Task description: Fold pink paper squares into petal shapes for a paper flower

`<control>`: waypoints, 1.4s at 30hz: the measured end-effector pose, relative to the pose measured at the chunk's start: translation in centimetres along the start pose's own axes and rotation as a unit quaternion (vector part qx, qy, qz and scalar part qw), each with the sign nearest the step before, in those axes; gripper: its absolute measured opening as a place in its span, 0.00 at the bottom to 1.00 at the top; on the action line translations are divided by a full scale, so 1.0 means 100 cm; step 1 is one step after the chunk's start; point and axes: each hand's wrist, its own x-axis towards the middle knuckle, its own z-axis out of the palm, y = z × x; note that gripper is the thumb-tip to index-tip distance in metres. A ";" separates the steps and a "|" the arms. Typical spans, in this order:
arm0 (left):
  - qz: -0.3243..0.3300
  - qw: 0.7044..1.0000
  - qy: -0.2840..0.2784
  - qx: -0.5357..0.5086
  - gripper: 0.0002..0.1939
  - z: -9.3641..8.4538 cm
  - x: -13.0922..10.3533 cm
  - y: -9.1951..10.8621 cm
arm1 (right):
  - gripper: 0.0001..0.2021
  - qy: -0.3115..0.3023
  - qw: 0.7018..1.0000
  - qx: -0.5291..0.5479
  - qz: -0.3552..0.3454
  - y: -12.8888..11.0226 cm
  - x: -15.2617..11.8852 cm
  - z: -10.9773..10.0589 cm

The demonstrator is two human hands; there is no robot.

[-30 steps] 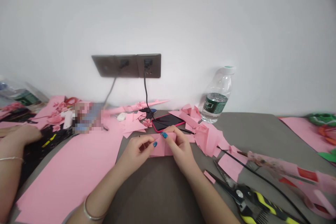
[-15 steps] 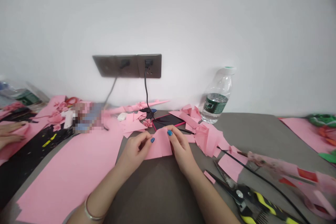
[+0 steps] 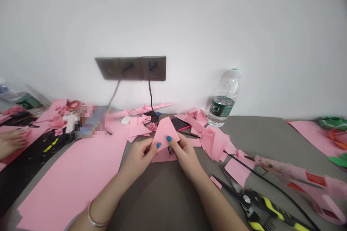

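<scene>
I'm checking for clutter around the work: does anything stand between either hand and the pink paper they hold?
Nothing visible does. The left hand and right hand both grip the pink paper directly, thumbs on its near face. The phone lies beyond the paper, partly hidden by it.

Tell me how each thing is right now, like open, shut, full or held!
Left hand: pinching paper
Right hand: pinching paper
Pink paper: held in both hands
Water bottle: capped, partly full
Yellow-and-black cutters: blades open
Black plug: pushed into its socket
Phone: screen dark, partly hidden
</scene>
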 end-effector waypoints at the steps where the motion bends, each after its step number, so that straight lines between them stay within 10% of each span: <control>1: -0.002 1.000 0.002 -0.008 0.20 0.000 0.000 0.000 | 0.18 -0.006 1.000 0.002 0.001 0.000 0.000 0.000; 14: -0.021 0.996 -0.029 -0.087 0.17 0.002 -0.001 0.002 | 0.18 0.020 1.000 0.005 0.012 0.004 0.000 0.000; 21: -0.022 0.989 0.063 -0.129 0.16 0.000 0.003 0.004 | 0.12 -0.090 0.995 -0.047 -0.021 -0.003 -0.005 0.001; 28: -0.014 0.984 0.063 -0.166 0.14 -0.004 0.005 0.001 | 0.12 -0.003 0.997 -0.011 -0.077 0.001 -0.001 -0.002; 42: 0.009 0.992 0.046 -0.115 0.05 -0.006 0.000 0.002 | 0.09 -0.032 0.998 0.032 -0.038 -0.001 -0.003 -0.003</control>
